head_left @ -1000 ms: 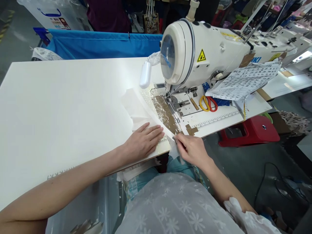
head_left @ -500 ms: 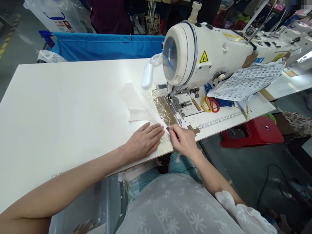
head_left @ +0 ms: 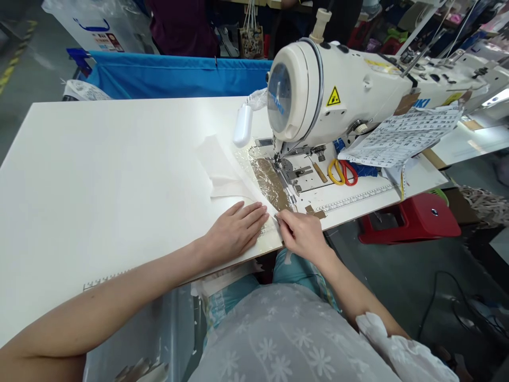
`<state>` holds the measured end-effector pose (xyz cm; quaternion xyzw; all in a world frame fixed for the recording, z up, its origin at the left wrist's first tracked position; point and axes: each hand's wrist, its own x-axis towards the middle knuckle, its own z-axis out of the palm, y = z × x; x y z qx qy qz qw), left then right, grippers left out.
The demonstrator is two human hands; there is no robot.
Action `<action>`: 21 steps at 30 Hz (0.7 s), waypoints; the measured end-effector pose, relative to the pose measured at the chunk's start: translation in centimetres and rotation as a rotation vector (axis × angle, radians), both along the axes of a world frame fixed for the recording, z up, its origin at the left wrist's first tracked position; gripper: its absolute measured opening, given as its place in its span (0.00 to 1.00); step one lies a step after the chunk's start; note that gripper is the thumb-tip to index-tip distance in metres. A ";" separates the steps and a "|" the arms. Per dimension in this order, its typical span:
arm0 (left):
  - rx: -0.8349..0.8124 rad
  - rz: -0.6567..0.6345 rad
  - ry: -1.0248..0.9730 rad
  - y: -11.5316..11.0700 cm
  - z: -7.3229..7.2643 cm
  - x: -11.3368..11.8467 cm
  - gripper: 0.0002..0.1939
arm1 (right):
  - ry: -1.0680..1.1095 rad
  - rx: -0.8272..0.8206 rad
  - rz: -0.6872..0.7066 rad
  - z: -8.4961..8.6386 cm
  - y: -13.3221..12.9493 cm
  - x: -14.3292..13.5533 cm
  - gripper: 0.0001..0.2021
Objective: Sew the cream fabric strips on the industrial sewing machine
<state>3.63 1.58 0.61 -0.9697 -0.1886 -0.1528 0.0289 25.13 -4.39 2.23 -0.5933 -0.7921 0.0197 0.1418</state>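
Observation:
A thin white fabric piece [head_left: 227,178] lies on the white table [head_left: 119,159], its narrow end running toward the front edge. My left hand [head_left: 237,229] rests palm down over the lower part of it, fingers stretched out. At the tip of that narrow end, my right hand [head_left: 303,234] is closed in a pinch on the fabric. Whether something small is also between those fingertips cannot be made out. Just beyond both hands is the needle area of a white sewing machine [head_left: 342,85], with brown tape [head_left: 270,183] on the table beside it.
Scissors with yellow and red handles [head_left: 342,173] lie right of the needle, near a printed paper sheet [head_left: 401,138]. A ruler strip [head_left: 358,199] runs along the front edge. Blue cloth [head_left: 178,77] hangs behind the table; a red stool [head_left: 413,220] stands at right.
My right hand has shifted slightly down and toward me, still pinching; the small dark bit at its fingertips shows less now. My left hand stays in place on the fabric.

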 end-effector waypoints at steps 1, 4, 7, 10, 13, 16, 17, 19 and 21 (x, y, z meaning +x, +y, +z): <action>0.000 -0.001 -0.002 0.0 0.0 0.0 0.19 | 0.000 -0.007 0.007 0.2 -0.5 0.5 0.12; -0.006 -0.011 -0.014 0.1 0.0 -0.1 0.19 | 0.033 -0.020 0.005 0.5 -1.6 1.5 0.12; -0.018 -0.003 -0.053 0.2 0.1 -0.1 0.19 | 0.046 -0.028 -0.012 0.4 -1.5 1.5 0.11; -0.015 -0.025 -0.082 0.0 0.4 0.1 0.20 | 0.020 -0.036 -0.012 0.0 -0.6 0.6 0.11; -0.014 -0.046 -0.069 -0.3 0.3 0.2 0.20 | 0.040 -0.034 -0.012 -0.2 0.1 -0.1 0.12; -0.017 -0.045 -0.050 -0.3 0.0 0.2 0.20 | 0.114 -0.031 -0.028 -0.3 0.3 -0.1 0.13; -0.017 -0.045 -0.046 -0.3 -0.2 0.2 0.20 | 0.128 -0.033 -0.031 -0.3 0.3 0.0 0.13; -0.015 -0.042 -0.043 -0.3 -0.4 0.2 0.20 | 0.133 -0.040 -0.033 -0.3 0.4 0.1 0.13; -0.015 -0.039 -0.044 -0.3 -0.5 0.2 0.20 | 0.125 -0.043 -0.030 -0.3 0.5 0.0 0.13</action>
